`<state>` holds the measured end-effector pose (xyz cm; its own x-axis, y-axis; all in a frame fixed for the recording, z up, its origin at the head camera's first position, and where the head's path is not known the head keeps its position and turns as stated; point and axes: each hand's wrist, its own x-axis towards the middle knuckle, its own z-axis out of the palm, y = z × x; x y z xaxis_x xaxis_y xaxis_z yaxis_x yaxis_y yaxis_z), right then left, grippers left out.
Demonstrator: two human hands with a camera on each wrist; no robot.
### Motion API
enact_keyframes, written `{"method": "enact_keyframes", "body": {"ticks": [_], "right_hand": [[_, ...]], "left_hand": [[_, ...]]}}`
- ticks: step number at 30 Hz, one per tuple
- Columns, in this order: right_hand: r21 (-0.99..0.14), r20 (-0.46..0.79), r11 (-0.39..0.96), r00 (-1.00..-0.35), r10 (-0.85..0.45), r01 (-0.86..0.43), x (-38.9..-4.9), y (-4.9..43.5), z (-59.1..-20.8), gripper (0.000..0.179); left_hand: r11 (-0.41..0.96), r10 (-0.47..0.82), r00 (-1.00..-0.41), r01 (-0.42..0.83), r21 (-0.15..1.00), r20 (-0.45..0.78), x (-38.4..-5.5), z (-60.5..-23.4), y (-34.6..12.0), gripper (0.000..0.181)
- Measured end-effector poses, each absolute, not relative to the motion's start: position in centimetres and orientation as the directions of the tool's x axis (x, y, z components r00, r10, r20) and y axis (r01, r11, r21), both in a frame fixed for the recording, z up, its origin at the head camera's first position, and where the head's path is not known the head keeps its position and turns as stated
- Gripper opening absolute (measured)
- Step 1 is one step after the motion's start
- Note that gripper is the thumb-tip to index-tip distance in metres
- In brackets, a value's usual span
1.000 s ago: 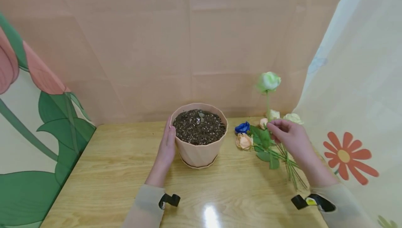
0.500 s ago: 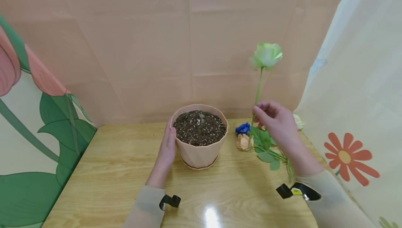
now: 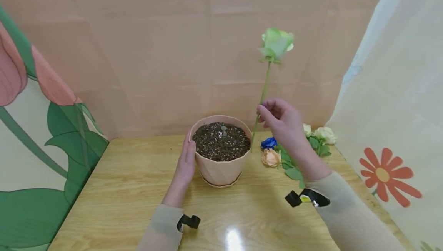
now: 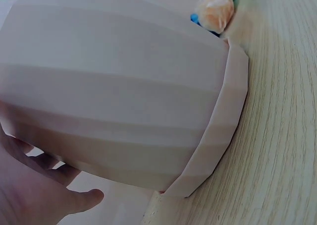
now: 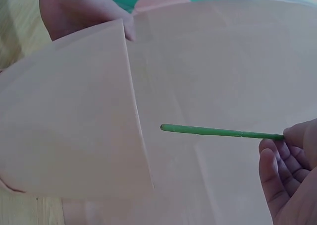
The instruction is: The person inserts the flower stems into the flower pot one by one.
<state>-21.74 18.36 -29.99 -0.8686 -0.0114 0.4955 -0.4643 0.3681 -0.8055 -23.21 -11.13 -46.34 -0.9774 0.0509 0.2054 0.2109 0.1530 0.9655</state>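
Flower (image 3: 276, 43) pinched midstem in right hand (image 3: 285, 124), with lower end just beside pot (image 3: 221, 170) touched by left hand (image 3: 183, 162), seemingly at the lining-up step, next probably calling for lowering into soil (image 3: 221, 141).

A plain pinkish backdrop (image 3: 155, 51) stands behind the wood-grain table (image 3: 131, 189).

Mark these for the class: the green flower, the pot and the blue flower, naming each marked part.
Green flower (image 3: 276, 44): head view, middle of its bloom.
Pot (image 4: 111, 93): left wrist view, its side wall.
Blue flower (image 3: 268, 143): head view, its petals.
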Motion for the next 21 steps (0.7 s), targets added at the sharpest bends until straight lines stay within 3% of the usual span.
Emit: {"method": "enact_keyframes", "body": {"ticks": [21], "right_hand": [[-0.766,0.513,0.379,-0.849,-0.128,-0.52,-25.9,11.9,-32.4,0.013]], "left_hand": [[0.139,0.046,-0.976,0.217,0.966,0.213,-23.0,-46.2,-10.9,0.064]]}}
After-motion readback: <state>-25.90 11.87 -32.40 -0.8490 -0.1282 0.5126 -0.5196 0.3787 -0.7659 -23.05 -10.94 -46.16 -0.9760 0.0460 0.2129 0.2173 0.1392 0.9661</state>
